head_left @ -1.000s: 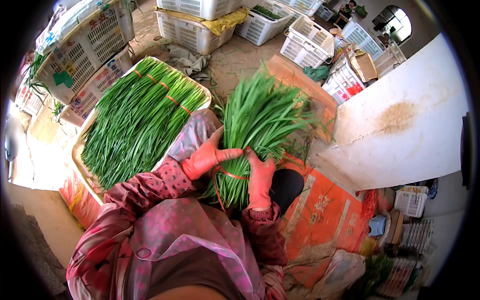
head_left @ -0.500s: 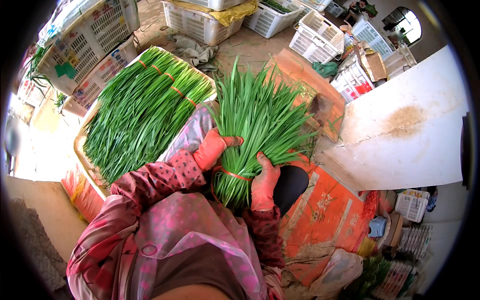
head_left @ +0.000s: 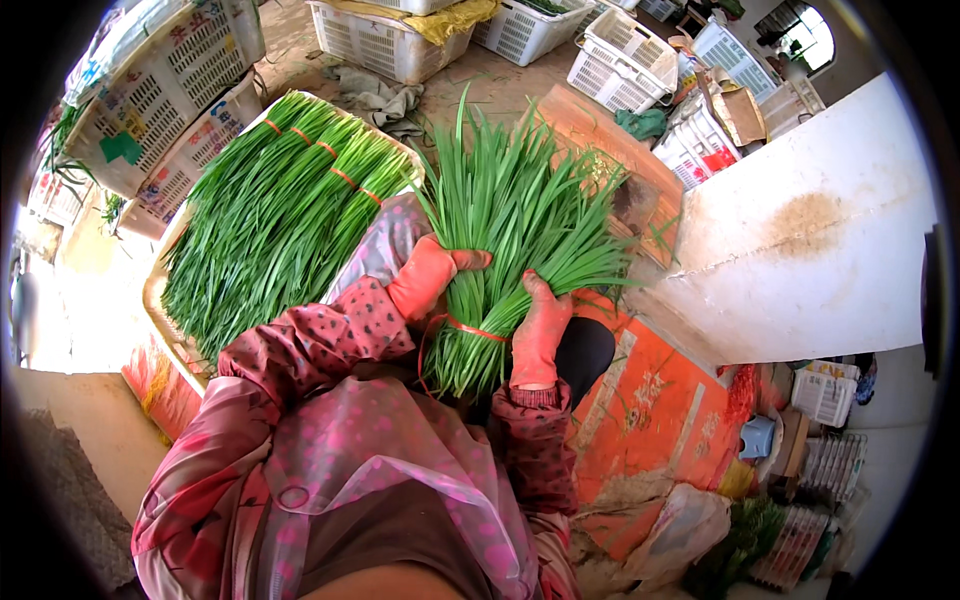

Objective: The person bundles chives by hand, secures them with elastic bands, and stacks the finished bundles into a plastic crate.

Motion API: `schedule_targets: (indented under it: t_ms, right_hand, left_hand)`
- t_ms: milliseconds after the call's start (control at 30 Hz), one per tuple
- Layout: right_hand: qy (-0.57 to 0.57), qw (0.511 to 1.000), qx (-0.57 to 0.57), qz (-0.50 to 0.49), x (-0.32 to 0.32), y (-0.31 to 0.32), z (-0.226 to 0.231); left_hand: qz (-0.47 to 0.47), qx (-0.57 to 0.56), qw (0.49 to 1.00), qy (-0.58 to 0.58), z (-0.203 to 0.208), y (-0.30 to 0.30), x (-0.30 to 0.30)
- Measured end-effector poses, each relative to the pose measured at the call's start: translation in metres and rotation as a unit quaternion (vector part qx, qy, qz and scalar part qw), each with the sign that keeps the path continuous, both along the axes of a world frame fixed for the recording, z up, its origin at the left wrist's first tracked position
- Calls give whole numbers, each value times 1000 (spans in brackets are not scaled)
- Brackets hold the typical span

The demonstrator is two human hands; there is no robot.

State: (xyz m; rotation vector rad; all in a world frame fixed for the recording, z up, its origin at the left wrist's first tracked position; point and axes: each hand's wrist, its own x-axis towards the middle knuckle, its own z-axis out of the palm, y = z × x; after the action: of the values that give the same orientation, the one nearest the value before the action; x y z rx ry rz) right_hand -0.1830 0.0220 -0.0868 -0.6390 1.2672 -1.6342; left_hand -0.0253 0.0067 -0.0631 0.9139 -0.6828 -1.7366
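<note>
A thick bundle of green garlic chives (head_left: 530, 190) rests over my lap, its leaves fanned out away from me. A thin red tie (head_left: 477, 328) circles it near the base, and a loose end of the tie hangs at the left. My left hand (head_left: 428, 277), in an orange-red glove, is closed on the bundle's left side, thumb across the leaves. My right hand (head_left: 542, 330), gloved alike, grips the right side beside the tie with its thumb pointing up. The fingers beneath the leaves are hidden. To the left, several tied chive bundles (head_left: 270, 225) lie in a shallow tray (head_left: 158, 290).
White crates (head_left: 160, 95) are stacked at the far left, with more crates (head_left: 390, 45) at the back. An orange-brown board (head_left: 590, 135) lies beyond the bundle. A white panel (head_left: 800, 230) stands at the right, above an orange sheet (head_left: 640, 410) strewn with leaf scraps.
Both hands still hold the chives. My right hand has shifted slightly up and to the right, and the bundle's base has tipped a little. The whole view has moved slightly.
</note>
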Motion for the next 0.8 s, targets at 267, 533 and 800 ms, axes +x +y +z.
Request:
schedule_targets:
  t_ms: [267, 533, 800]
  right_hand:
    - [-30, 1000, 5, 1, -4, 11, -8]
    - [177, 977, 0, 123, -1, 21, 6]
    - [43, 999, -4, 13, -8, 17, -6]
  left_hand:
    - [-12, 22, 1000, 17, -10, 4, 0]
    - [-21, -72, 988, -134, -6, 16, -6]
    - [-67, -50, 996, -42, -19, 15, -3]
